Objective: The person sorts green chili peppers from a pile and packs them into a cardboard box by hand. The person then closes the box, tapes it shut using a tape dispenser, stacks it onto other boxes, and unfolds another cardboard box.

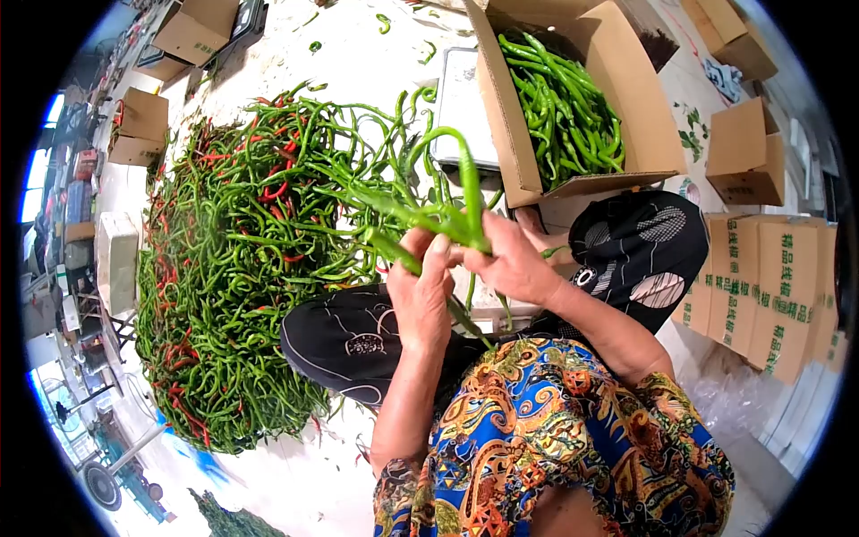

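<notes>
Above my lap, my left hand (423, 291) is closed around a long green chili pepper (394, 251) whose thick end points up and left. Close beside it, fingertips almost touching, my right hand (517, 264) grips several green chilies (471, 188); one curls upward and others reach left, partly blurred. A large heap of mostly green, some red, chilies (259, 233) spreads over the floor to the left. At the upper right, long green chilies (559, 112) lie in an open cardboard box (644, 116).
A pale flat-topped scale or stand (458, 98) sits against the box's left side. Flattened printed cartons (761, 286) are stacked at the right. Smaller cardboard boxes (747, 152) stand at the right and a further box (140, 125) at the upper left. My knees frame the work.
</notes>
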`<state>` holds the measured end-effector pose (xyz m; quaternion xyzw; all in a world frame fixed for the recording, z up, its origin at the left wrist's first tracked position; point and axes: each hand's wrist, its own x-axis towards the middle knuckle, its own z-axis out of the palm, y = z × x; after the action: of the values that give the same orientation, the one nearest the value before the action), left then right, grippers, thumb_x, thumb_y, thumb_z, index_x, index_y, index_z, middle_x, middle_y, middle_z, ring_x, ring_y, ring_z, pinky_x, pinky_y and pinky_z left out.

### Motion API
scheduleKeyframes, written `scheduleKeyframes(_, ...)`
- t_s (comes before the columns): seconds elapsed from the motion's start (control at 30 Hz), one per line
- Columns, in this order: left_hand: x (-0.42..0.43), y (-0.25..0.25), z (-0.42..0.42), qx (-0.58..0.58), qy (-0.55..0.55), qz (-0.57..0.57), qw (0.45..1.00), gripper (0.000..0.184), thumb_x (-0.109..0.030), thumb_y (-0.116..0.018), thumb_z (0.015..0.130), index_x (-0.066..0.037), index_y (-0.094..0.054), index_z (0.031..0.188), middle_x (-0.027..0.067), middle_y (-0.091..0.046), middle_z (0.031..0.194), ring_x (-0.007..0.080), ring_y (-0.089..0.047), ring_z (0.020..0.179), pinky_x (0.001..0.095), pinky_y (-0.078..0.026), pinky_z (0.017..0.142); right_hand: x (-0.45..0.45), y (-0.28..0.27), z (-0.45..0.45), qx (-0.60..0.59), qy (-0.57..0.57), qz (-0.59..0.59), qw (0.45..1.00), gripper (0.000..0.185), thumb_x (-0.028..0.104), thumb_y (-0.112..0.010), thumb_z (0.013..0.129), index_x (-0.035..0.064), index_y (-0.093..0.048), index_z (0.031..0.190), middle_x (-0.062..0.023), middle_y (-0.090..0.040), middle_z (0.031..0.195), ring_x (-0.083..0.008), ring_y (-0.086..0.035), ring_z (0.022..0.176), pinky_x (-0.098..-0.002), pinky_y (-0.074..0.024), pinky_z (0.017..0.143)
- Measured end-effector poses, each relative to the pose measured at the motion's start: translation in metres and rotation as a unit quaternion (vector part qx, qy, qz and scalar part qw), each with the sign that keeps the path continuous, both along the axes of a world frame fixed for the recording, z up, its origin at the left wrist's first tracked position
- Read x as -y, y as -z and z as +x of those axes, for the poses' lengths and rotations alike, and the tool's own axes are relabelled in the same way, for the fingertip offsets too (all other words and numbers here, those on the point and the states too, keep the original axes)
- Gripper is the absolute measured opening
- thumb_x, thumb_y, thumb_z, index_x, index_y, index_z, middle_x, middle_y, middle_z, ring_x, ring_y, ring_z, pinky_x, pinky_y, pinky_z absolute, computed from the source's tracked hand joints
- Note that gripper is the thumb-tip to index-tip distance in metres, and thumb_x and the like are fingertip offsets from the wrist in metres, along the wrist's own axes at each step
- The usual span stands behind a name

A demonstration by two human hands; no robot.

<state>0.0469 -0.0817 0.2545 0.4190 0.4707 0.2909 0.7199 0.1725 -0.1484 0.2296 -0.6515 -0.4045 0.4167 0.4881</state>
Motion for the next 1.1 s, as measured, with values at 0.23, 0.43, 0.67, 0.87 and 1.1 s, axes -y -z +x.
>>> scheduleKeyframes(0.23, -0.025, 0.02, 0.001, -0.054, 0.097, 0.026, 0.993, 0.042, -0.043, -0.061, 0.092, -0.002, -0.066, 0.099, -0.0023, -0.056, 0.074, 0.0087, -0.048, 0.064, 0.0255, -0.04, 0.062, 0.001, -0.006, -0.001, 0.392, -0.121, 0.04, 0.911, 0.046, 0.021, -0.061, 0.085, -0.0084, -0.045, 0.117, -0.0169, -0.057, 0.089, -0.0333, -0.058, 0.082, -0.0455, -0.0425, 0.072)
scheduleKeyframes(0.43, -0.034, 0.02, 0.0, 0.085, 0.044, -0.036, 0.995, 0.053, -0.045, -0.061, 0.09, -0.001, -0.058, 0.12, 0.0009, -0.06, 0.087, 0.0053, -0.047, 0.066, 0.0203, -0.039, 0.057, -0.012, -0.005, -0.011, 0.552, -0.097, 0.048, 0.827, 0.055, 0.03, -0.061, 0.083, -0.0065, -0.046, 0.122, -0.0096, -0.052, 0.086, -0.0238, -0.054, 0.082, -0.0374, -0.0375, 0.071)
scheduleKeyframes(0.67, -0.05, 0.026, -0.011, 0.038, 0.021, -0.018, 0.999, 0.026, -0.022, -0.069, 0.085, -0.001, -0.062, 0.099, 0.0036, -0.064, 0.081, 0.0107, -0.058, 0.069, 0.0229, -0.044, 0.061, -0.03, -0.005, 0.013, 0.198, -0.215, -0.076, 0.953, 0.051, 0.03, -0.069, 0.086, -0.0003, -0.048, 0.121, -0.0202, -0.063, 0.091, -0.0363, -0.062, 0.082, -0.0465, -0.0511, 0.072)
scheduleKeyframes(0.87, -0.058, 0.024, -0.018, 0.081, -0.006, -0.069, 0.994, 0.022, -0.018, -0.068, 0.088, -0.002, -0.058, 0.1, 0.0035, -0.059, 0.074, 0.0101, -0.055, 0.063, 0.0206, -0.042, 0.052, -0.021, -0.007, 0.051, -0.295, -0.031, -0.036, 0.954, 0.03, 0.035, -0.065, 0.09, 0.0049, -0.066, 0.09, 0.0001, -0.062, 0.078, -0.0061, -0.049, 0.061, -0.0217, -0.0359, 0.051)
scheduleKeyframes(1.1, -0.034, 0.01, -0.005, 0.075, 0.096, -0.079, 0.989, 0.028, -0.024, -0.065, 0.091, -0.002, -0.06, 0.108, 0.0043, -0.062, 0.08, 0.0103, -0.055, 0.068, 0.0206, -0.039, 0.055, -0.033, -0.006, 0.038, -0.519, 0.009, -0.017, 0.855, 0.029, 0.027, -0.063, 0.095, -0.0013, -0.062, 0.103, -0.0018, -0.059, 0.083, -0.0073, -0.056, 0.072, -0.0204, -0.0484, 0.067)
